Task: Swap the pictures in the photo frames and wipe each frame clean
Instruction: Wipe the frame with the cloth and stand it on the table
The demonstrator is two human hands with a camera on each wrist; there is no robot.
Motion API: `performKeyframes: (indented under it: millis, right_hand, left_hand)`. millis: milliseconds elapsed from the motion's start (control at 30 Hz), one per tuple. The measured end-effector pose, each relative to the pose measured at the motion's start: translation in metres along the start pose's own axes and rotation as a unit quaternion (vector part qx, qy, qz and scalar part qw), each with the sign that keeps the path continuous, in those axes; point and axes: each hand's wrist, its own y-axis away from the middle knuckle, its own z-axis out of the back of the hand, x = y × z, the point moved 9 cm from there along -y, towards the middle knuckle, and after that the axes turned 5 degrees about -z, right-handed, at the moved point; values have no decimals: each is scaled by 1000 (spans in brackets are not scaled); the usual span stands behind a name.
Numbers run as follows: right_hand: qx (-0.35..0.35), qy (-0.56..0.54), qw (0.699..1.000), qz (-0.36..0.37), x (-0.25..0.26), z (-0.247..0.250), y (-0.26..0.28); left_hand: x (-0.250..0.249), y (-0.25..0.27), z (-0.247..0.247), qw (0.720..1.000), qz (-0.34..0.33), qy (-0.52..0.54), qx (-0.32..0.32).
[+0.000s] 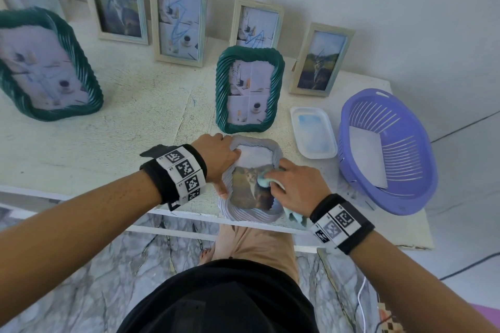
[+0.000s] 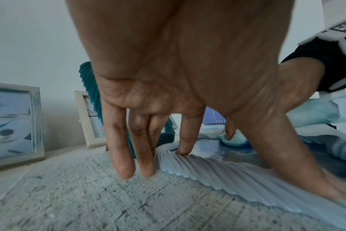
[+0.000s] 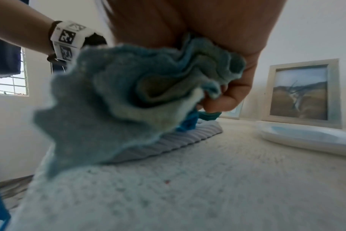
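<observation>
A pale lavender ribbed frame (image 1: 250,216) lies flat at the table's front edge with a cat picture (image 1: 247,189) in it. My left hand (image 1: 220,161) presses on its left rim with straight fingers, the thumb lying along the rim. From the left wrist view, the left hand (image 2: 168,78) has fingertips on the table and on the frame's rim (image 2: 217,171). My right hand (image 1: 295,184) grips a bunched light blue cloth (image 1: 263,181) and presses it on the glass at the right side. The right wrist view is mostly filled by the cloth (image 3: 128,96), with the frame (image 3: 180,139) under it.
A green ribbed frame (image 1: 221,89) stands just behind the flat one, and a bigger green one (image 1: 89,81) stands at left. Several pale wooden frames (image 1: 154,19) lean along the wall. A white tray (image 1: 297,127) and a purple basket (image 1: 387,197) sit at right.
</observation>
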Motion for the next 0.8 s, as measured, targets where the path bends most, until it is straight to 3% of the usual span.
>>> performKeyframes:
  millis: [100,200,300,400,533,700,800]
  right_hand:
    - [-19,-27,999,-25,1,-5,-2]
    - [2,-91,995,39,14,-12,20]
    - [12,-60,997,54,7,-11,24]
    - [-1,-2,1000,13,-4,-5,2]
    - [-23,-20,998,-50,-6,-3,-15]
    - [38,-129,989,66,26,-16,20]
    - [68,-73,992,81,18,-9,15]
  left_hand:
    - [0,-1,-1,1000,0,-1,-1]
    - [0,-2,-1,1000,3,3,-2]
    - [1,-2,-1,1000,0,2,-3]
    - [0,-1,0,1000,-5,3,-2]
    - [0,0,0,1000,-5,2,-2]
    - [-1,0,1,1000,-6,3,-6]
    - [0,1,2,1000,-4,-2,-6]
